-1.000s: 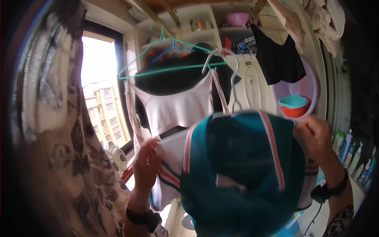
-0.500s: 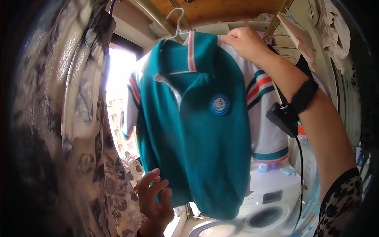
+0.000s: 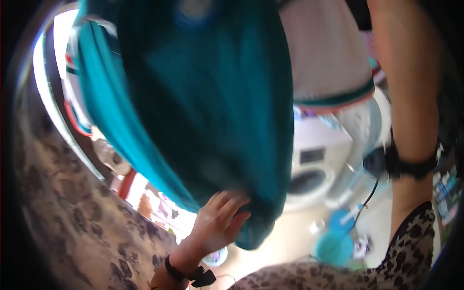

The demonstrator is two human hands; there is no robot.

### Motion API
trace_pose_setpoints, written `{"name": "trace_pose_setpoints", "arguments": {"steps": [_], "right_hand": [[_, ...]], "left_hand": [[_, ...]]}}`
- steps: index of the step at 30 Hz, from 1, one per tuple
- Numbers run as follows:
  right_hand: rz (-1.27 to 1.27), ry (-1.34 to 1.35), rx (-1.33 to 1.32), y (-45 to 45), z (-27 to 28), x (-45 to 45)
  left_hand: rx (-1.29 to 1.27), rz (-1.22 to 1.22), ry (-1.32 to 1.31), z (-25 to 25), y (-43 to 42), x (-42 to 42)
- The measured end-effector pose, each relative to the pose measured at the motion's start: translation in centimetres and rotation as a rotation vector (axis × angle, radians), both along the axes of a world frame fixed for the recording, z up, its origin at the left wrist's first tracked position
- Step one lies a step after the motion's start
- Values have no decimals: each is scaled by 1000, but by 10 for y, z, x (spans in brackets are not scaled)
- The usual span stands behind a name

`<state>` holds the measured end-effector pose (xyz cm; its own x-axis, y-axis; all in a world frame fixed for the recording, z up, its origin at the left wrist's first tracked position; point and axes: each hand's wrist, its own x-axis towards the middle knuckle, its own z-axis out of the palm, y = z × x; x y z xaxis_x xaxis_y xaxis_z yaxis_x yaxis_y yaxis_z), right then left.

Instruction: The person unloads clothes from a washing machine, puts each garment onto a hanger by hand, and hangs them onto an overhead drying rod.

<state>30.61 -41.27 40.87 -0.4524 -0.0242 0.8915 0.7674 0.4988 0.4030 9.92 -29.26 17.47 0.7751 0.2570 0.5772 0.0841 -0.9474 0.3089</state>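
A teal shirt (image 3: 212,96) with a white sleeve (image 3: 326,53) fills the upper middle of the view, hanging down and blurred by motion. Its round badge (image 3: 194,7) shows near the top edge. My left hand (image 3: 222,217) is at the shirt's lower hem, fingers bent against the teal cloth; whether they pinch it is hard to make out. My right forearm (image 3: 411,96) rises along the right side, and the hand itself lies beyond the top of the frame. The shirt's collar and hanger are out of view.
A white washing machine (image 3: 321,140) stands behind the shirt. Teal basins (image 3: 333,247) lie on the floor (image 3: 285,237). A patterned curtain (image 3: 72,208) hangs at the left beside the window. Shoes (image 3: 111,154) are by the window, and bottles (image 3: 447,193) at the far right.
The view has tilted down and the shirt appears larger and higher. My left hand has come up against the shirt's hem. My right hand has left the view.
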Motion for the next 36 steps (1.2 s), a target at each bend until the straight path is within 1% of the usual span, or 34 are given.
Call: {"name": "trace_pose_setpoints", "arguments": {"steps": [1,3,4,5,6,8,11,12,13,15,16,19,20,21,22,23,24,25,26,27,28,29,30,31,32,34,36], "right_hand": [[66,37,-271,-19,-26,4],[256,186,-798,-52,-74,10],[357,278,-994,-65,-93,11],[447,377,-1147,-77,-112,13],[528,473,-1251,-89,-126,11],[660,645,-1353,-109,-148,5],[757,971,-1373,-144,-187,-34],[771,1074,-1368,-156,-201,-52],[767,1120,-1347,-167,-206,-54],[747,1176,-1317,-191,-204,-40],[727,1193,-1307,-195,-203,-35],[658,1238,-1270,-213,-198,-21],[645,1250,-1253,-219,-197,-19],[640,1265,-1238,-223,-195,-14],[625,1274,-1228,-227,-194,-12],[614,1289,-1212,-231,-194,-11],[606,1297,-1197,-234,-194,-10],[593,1303,-1186,-238,-195,-10],[575,1310,-1179,-241,-195,-10],[564,1322,-1164,-245,-197,-9],[545,1331,-1152,-244,-197,-7],[530,1342,-1142,-245,-200,-6],[517,1353,-1138,-244,-203,-4],[499,1367,-1134,-244,-205,-3],[485,1381,-1135,-242,-206,-1],[437,1404,-1134,-241,-208,0],[401,1416,-1140,-235,-210,2]], "left_hand": [[-14,4,165,-19,-1,2],[81,-176,441,-49,7,1],[153,-190,365,-62,6,-3],[-15,-220,444,-67,1,-3],[-130,-290,474,-63,-5,-2],[-318,-423,513,-33,-26,8],[-386,-634,355,-14,-44,19],[-406,-613,250,3,-58,18],[-291,-753,246,8,-57,23],[-340,-721,309,25,-78,35],[-592,-718,197,16,-81,30],[-626,-591,378,11,-76,49],[-732,-612,465,-11,-65,58],[-817,-531,545,-38,-56,69],[-801,-480,568,-77,-43,79],[-661,-381,621,-115,-28,88],[-508,-260,684,-165,-4,90],[-413,-98,693,-217,22,87],[-347,41,686,-255,45,84],[-382,143,624,-296,76,80],[-385,281,641,-336,115,74],[-449,424,728,-346,139,74],[-352,544,617,-363,157,73],[-350,566,553,-379,175,64],[-575,659,677,-355,170,72],[-676,677,646,-388,196,60],[-823,775,709,-418,217,65]]}}
